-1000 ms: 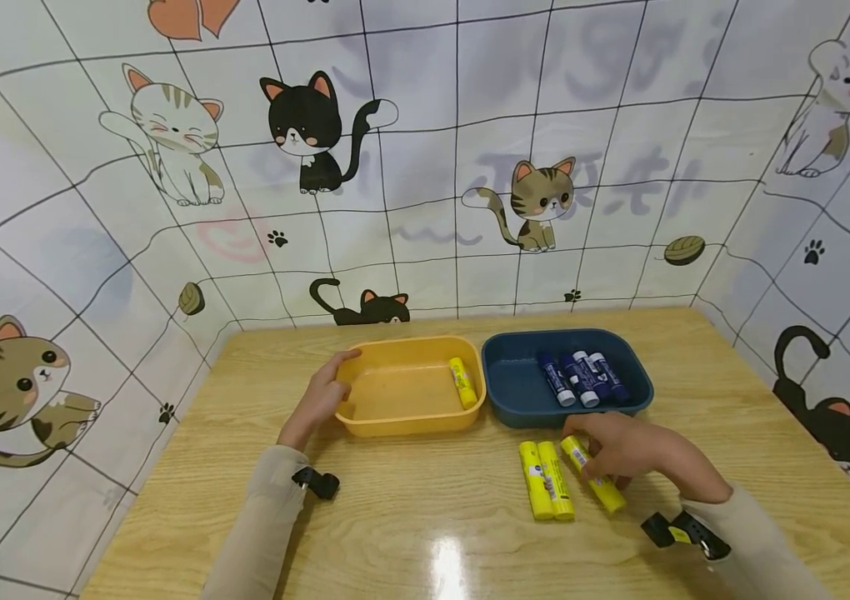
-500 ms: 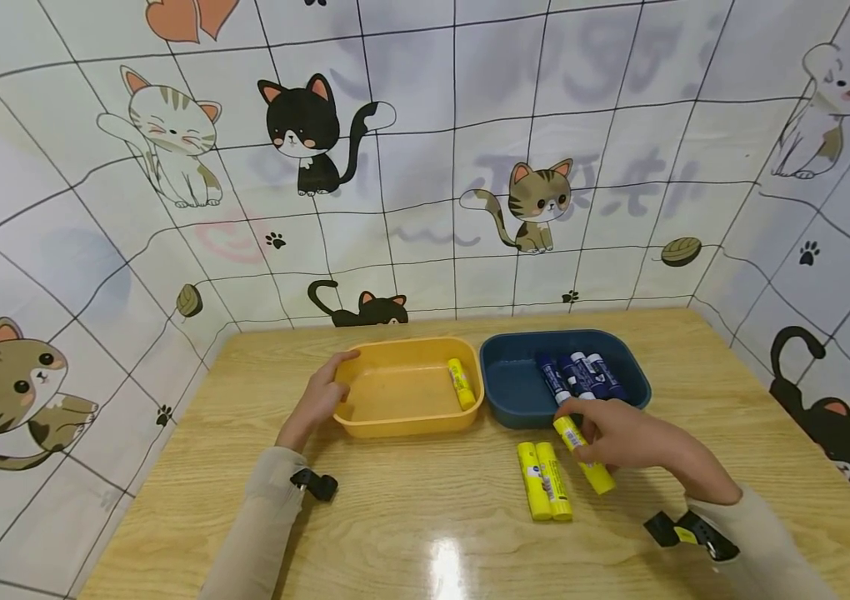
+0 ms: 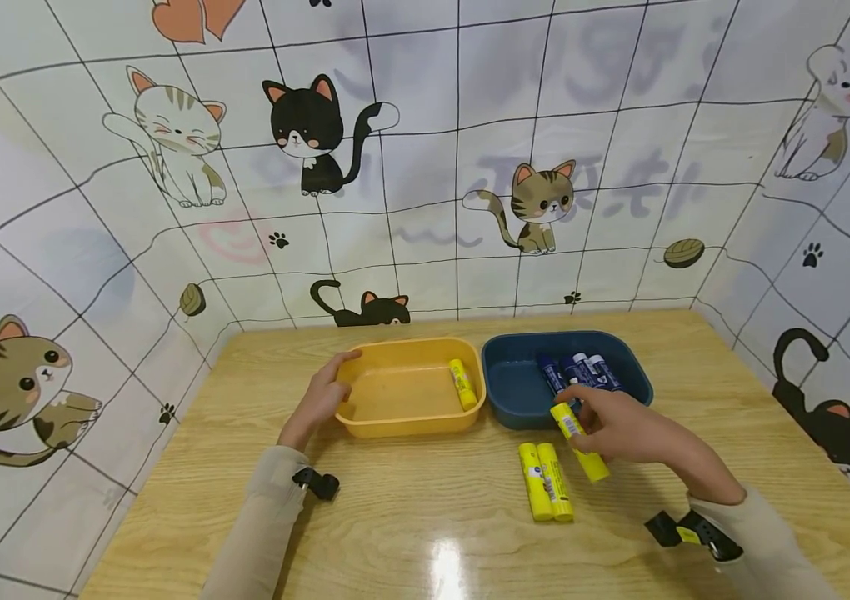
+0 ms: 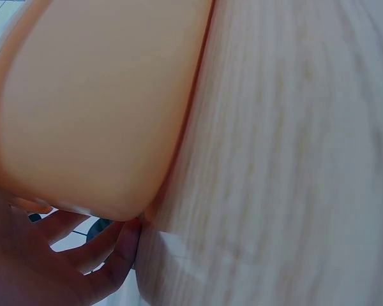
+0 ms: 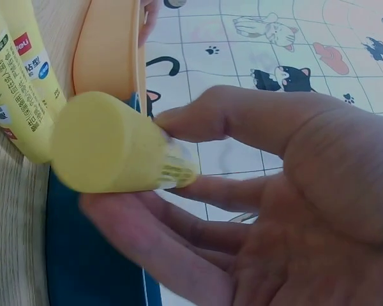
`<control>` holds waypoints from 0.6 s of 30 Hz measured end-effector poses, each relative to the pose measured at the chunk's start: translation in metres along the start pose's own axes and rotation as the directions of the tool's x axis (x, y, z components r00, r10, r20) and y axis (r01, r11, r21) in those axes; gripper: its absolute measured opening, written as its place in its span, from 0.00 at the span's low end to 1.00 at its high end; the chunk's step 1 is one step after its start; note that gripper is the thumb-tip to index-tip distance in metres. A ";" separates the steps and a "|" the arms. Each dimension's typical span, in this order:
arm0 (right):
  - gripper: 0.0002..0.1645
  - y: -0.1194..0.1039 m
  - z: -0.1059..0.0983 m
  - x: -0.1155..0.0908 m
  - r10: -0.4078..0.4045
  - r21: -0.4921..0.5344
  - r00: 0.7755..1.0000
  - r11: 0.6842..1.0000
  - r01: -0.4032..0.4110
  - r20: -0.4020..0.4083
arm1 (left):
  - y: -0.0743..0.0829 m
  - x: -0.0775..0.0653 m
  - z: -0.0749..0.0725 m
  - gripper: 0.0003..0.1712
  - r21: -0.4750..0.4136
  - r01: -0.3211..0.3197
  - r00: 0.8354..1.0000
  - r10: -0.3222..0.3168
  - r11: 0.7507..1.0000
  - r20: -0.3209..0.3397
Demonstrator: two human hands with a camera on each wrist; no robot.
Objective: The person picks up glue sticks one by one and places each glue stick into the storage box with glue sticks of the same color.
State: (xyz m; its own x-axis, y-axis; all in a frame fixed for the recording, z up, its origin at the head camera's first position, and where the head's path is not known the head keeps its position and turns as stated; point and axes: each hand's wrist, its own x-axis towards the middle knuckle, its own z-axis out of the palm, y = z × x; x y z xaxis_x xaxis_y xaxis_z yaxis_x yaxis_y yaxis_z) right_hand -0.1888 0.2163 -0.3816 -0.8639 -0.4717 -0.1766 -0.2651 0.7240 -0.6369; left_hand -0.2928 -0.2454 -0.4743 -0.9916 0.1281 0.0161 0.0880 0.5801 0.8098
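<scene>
My right hand [image 3: 623,427] pinches a yellow glue stick [image 3: 567,419] between thumb and fingers, above the table by the blue basket's front wall. Its round end [image 5: 92,143] faces the camera in the right wrist view. Two more yellow glue sticks, a left one [image 3: 535,483] and a right one [image 3: 555,483], lie side by side on the table. At the left end of the yellow basket [image 3: 395,392], my left hand [image 3: 322,398] grips the rim; in the left wrist view its fingers [image 4: 99,245] bend against the end wall. One yellow glue stick [image 3: 462,385] lies in that basket's right end.
Touching the yellow basket on its right stands a dark blue basket [image 3: 507,375] with several navy glue sticks [image 3: 582,371] inside, partly hidden by my right hand. The wooden table [image 3: 395,517] meets a cat-patterned wall covering [image 3: 425,167] behind the baskets.
The right hand has lifted the glue stick off the table and carried it slightly up and left, toward the blue basket's front wall. The left hand stays on the yellow basket.
</scene>
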 end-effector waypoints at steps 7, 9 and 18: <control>0.41 -0.005 -0.002 0.005 0.056 0.022 0.990 0.998 -0.054 -0.128 | -0.001 0.001 0.000 0.46 0.003 -0.005 1.000 0.005 1.000 0.000; 0.42 -0.005 -0.003 0.007 0.078 0.044 0.987 0.996 -0.072 -0.138 | -0.002 0.001 0.000 0.46 0.003 -0.009 1.000 0.009 1.000 -0.001; 0.42 -0.006 -0.006 0.015 0.087 0.132 0.988 0.989 -0.070 -0.128 | 0.001 0.000 0.000 0.47 -0.019 -0.004 1.000 0.004 1.000 0.009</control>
State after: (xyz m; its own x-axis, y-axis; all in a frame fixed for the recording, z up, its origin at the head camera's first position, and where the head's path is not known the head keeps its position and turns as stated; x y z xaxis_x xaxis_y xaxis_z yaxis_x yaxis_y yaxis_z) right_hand -0.2026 0.2080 -0.3761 -0.9315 -0.3383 -0.1337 -0.1452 0.6827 -0.7161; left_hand -0.2929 -0.2449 -0.4739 -0.9904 0.1377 0.0141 0.0901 0.5640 0.8209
